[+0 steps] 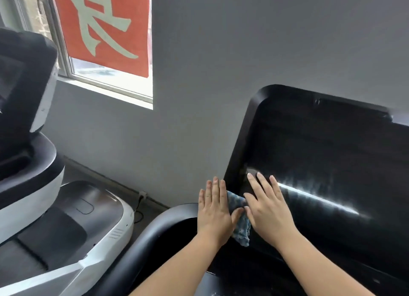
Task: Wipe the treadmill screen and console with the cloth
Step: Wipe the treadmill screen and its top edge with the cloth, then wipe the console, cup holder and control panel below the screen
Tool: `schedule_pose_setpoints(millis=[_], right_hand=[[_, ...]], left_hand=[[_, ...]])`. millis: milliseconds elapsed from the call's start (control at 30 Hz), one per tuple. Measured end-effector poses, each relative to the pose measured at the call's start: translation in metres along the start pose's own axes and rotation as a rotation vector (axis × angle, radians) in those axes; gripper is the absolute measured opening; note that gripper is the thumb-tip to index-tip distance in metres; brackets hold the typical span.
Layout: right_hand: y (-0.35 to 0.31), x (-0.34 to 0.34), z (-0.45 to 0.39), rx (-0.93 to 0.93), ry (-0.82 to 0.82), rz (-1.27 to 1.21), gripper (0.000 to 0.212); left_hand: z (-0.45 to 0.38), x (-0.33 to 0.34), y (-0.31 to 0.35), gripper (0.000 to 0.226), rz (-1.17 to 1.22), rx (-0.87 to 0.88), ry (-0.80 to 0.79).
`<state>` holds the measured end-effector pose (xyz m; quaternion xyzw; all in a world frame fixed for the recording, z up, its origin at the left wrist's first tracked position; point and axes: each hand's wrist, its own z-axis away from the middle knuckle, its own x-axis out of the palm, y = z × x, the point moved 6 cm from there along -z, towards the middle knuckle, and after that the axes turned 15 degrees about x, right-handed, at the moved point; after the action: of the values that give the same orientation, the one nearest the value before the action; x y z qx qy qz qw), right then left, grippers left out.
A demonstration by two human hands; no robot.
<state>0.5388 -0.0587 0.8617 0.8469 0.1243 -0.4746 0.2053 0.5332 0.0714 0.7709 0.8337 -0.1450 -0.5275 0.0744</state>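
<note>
Both the left hand (pixel 213 209) and right hand (pixel 266 207) press a mottled blue cloth (pixel 240 220), fingers straight and close together, at the black treadmill screen (pixel 321 158)'s lower-left edge.

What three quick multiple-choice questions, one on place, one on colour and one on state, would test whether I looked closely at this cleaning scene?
1. Where is the cloth?
A. Between the two hands
B. On the window sill
C. On the floor

2. What colour is the banner in the window?
A. Green
B. Red
C. Yellow

3. How does the right hand lie?
A. Clenched in a fist
B. Fingers straight, flat on the screen
C. Out of sight

Answers: 1 A, the cloth shows between the left hand and the right; 2 B, red with pale lettering; 3 B, fingers extended on the dark panel.
</note>
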Motion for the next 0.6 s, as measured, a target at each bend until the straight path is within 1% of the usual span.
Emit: schedule_pose_setpoints(millis=[67, 133, 233, 267, 300, 400, 433, 500, 600], right_hand=[[-0.005, 0.001, 0.007, 0.037, 0.009, 0.011, 0.015], [-0.01, -0.002, 0.012, 0.07, 0.035, 0.019, 0.013], [-0.011, -0.012, 0.021, 0.134, 0.088, 0.001, 0.011], [-0.012, -0.016, 0.025, 0.138, 0.11, -0.001, 0.01], [-0.012, -0.02, 0.029, 0.141, 0.134, -0.002, 0.009], [-0.009, -0.031, 0.045, 0.149, 0.168, -0.012, 0.007], [-0.006, -0.036, 0.05, 0.156, 0.177, -0.026, 0.006], [0.005, -0.047, 0.066, 0.185, 0.183, -0.058, 0.004], [0.031, -0.058, 0.1, 0.228, 0.17, -0.102, 0.005]], left_hand=[[0.001, -0.005, -0.005, 0.088, -0.042, 0.042, -0.006], [0.001, -0.012, -0.008, 0.088, -0.051, 0.134, 0.0], [-0.001, -0.023, -0.026, 0.081, 0.027, 0.244, -0.062], [-0.003, -0.029, -0.034, 0.074, 0.036, 0.278, -0.045], [-0.003, -0.034, -0.038, 0.061, 0.031, 0.323, -0.018], [0.004, -0.049, -0.041, 0.012, 0.002, 0.456, 0.137], [0.006, -0.054, -0.038, 0.005, -0.002, 0.491, 0.175], [0.015, -0.061, -0.025, 0.011, -0.002, 0.565, 0.205], [0.029, -0.075, 0.009, 0.014, 0.041, 0.667, 0.186]])
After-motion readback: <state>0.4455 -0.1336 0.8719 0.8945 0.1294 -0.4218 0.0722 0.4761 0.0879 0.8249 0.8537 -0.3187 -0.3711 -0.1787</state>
